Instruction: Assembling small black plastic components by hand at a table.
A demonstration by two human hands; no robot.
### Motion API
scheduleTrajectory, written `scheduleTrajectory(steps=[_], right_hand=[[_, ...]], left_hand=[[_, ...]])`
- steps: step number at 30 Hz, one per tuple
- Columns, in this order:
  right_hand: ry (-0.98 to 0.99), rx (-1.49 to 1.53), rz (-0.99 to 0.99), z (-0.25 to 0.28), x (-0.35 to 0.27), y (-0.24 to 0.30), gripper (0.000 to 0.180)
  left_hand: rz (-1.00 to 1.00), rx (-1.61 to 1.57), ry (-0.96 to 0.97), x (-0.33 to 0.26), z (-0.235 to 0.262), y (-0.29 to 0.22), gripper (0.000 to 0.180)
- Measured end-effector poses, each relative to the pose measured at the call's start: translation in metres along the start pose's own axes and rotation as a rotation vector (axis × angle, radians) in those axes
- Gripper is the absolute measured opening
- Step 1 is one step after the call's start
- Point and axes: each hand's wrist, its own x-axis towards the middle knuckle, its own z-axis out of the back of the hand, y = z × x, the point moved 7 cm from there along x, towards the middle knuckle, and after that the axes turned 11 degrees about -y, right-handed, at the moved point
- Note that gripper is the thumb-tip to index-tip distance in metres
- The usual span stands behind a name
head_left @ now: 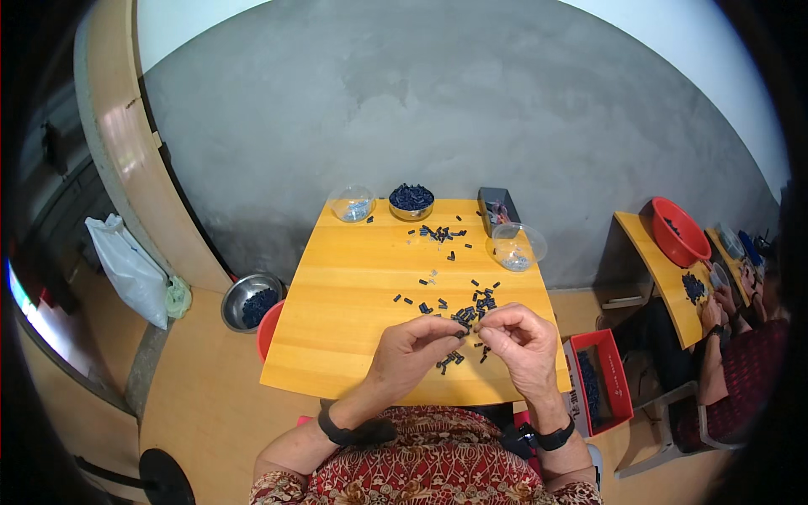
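Note:
Over the near half of the yellow wooden table (337,311), my two hands meet with their fingertips almost touching. My left hand (411,347) pinches a small black piece (460,334) between thumb and forefinger. Opposite it, my right hand (523,343) is closed in a pinch too; what it holds is too small to make out. Beneath and just beyond my fingers lies a loose pile of small black plastic pieces (484,301). Another scatter of these pieces (438,233) lies farther back, with a few tiny clear bits (433,274) between the two groups.
Along the far edge stand a clear bowl (352,204), a metal bowl (411,212) heaped with black pieces, a dark tray (498,202) and another clear tub (519,244). A steel basin (238,295) sits left, a red box (619,383) right. Another person (724,370) works at the right table.

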Motion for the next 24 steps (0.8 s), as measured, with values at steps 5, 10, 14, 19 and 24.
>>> scheduleTrajectory(steps=[5, 10, 14, 19, 24], right_hand=[[-0.029, 0.107, -0.01, 0.001, -0.002, 0.004, 0.014], [-0.01, -0.079, 0.129, -0.002, -0.003, 0.011, 0.012], [-0.01, -0.187, 0.21, -0.003, -0.003, 0.011, 0.013], [-0.047, -0.168, 0.196, -0.003, -0.005, 0.012, 0.015], [0.045, -0.299, 0.323, -0.012, -0.006, 0.02, 0.013]], left_hand=[[0.017, -0.057, 0.031, 0.002, -0.008, -0.001, 0.015], [0.022, -0.069, 0.013, 0.001, -0.005, 0.005, 0.015], [0.004, -0.039, 0.013, 0.001, -0.005, 0.003, 0.017], [0.006, -0.075, -0.005, 0.001, -0.001, 0.011, 0.017], [-0.009, -0.066, 0.008, -0.001, 0.0, 0.012, 0.018]])
